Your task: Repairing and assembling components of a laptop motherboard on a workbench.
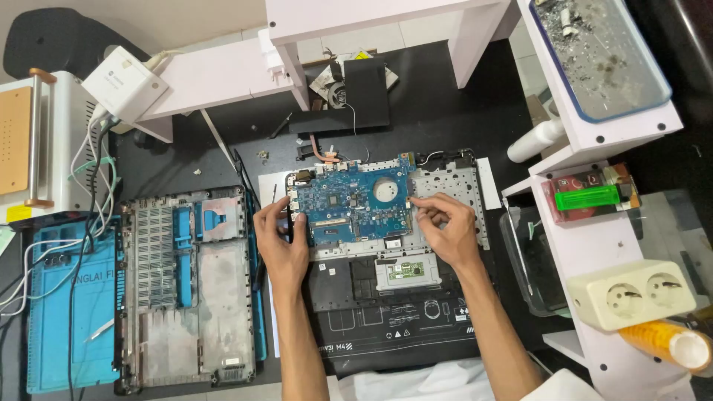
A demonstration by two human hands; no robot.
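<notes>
Laptop well stripped: bottom cover (pixel 189 286) already off, lying left on the tabletop (pixel 445 96). Blue motherboard (pixel 356 204) sits in the open chassis (pixel 401 297), middle of the scene. My left hand (pixel 281 241) pinches the board's left edge, my right hand (pixel 445 226) pinches its right edge; both grips narrow on it. Board not lifted out yet, I judge.

A small yellow label (pixel 18 214) sits on the white machine at the left edge. White printed markings (pixel 405 315) run along the black laptop panel near the desk's front edge. A yellow-edged sticker or card (pixel 362 56) peeks out behind the black part at the desk's back. On the right shelf lies a red-and-green packaged item (pixel 587 194).
</notes>
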